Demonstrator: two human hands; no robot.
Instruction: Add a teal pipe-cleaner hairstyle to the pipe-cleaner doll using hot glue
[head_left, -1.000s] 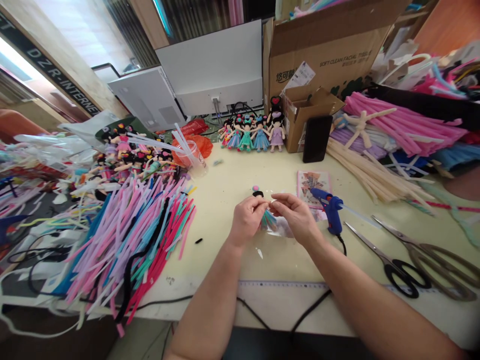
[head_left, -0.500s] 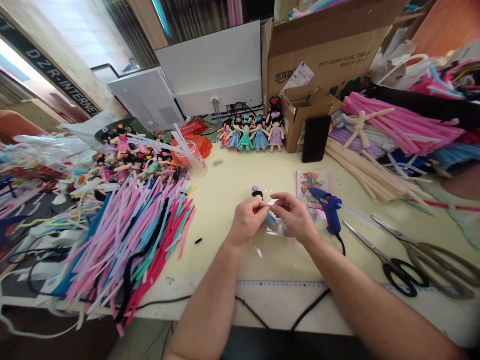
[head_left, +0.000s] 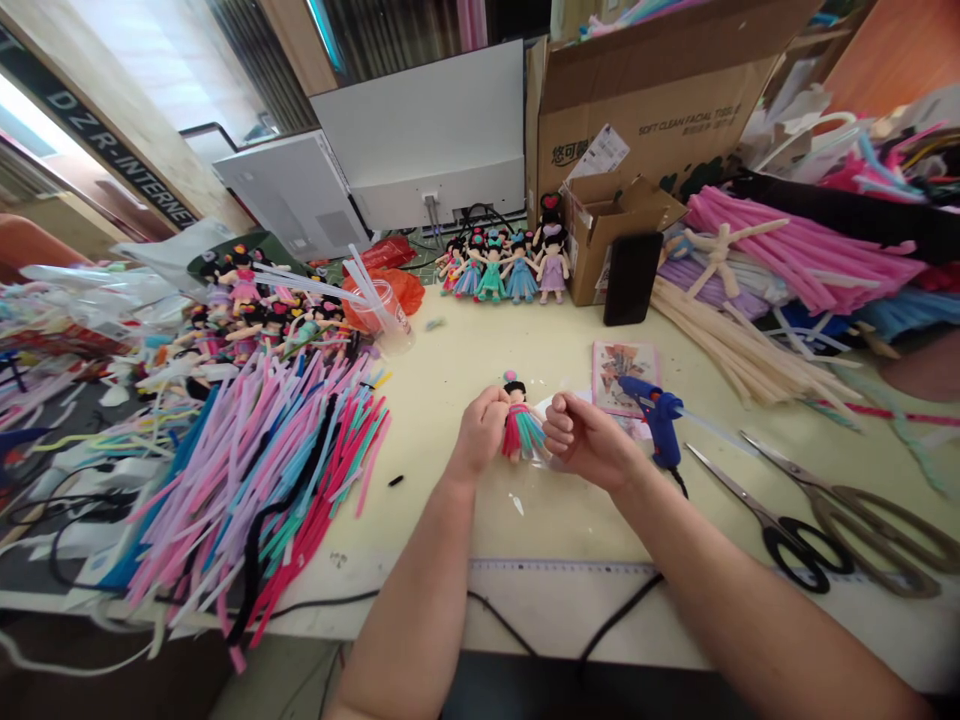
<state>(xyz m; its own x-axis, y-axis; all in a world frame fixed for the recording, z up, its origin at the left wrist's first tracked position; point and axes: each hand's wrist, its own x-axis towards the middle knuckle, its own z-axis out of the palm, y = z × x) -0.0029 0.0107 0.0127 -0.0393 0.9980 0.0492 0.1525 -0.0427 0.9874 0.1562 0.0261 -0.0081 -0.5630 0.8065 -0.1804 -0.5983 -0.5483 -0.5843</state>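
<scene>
A small pipe-cleaner doll (head_left: 523, 428) with black hair, a pink-and-blue bobble on top and a skirt of red, teal and blue strands lies on the table in front of me. At its left side is my left hand (head_left: 480, 432), fingers curled in a pinch by the doll's arm. What they hold, if anything, is hidden. My right hand (head_left: 594, 440) is closed like a fist to the right of the doll, and its contents cannot be seen. Clear plastic film glints on the table under and below the doll.
A blue glue gun (head_left: 658, 415) rests right of my hands, with black-handled scissors (head_left: 780, 530) and larger scissors (head_left: 862, 510) beyond. Coloured pipe cleaners (head_left: 247, 480) are heaped at left. Finished dolls (head_left: 491, 268) stand before a small carton (head_left: 611, 225). A plastic cup (head_left: 390, 320) holds glue sticks.
My hands have drawn apart from their meeting point over the doll, uncovering its skirt. My right hand's fingers have curled into a fist. The doll lies in about the same place.
</scene>
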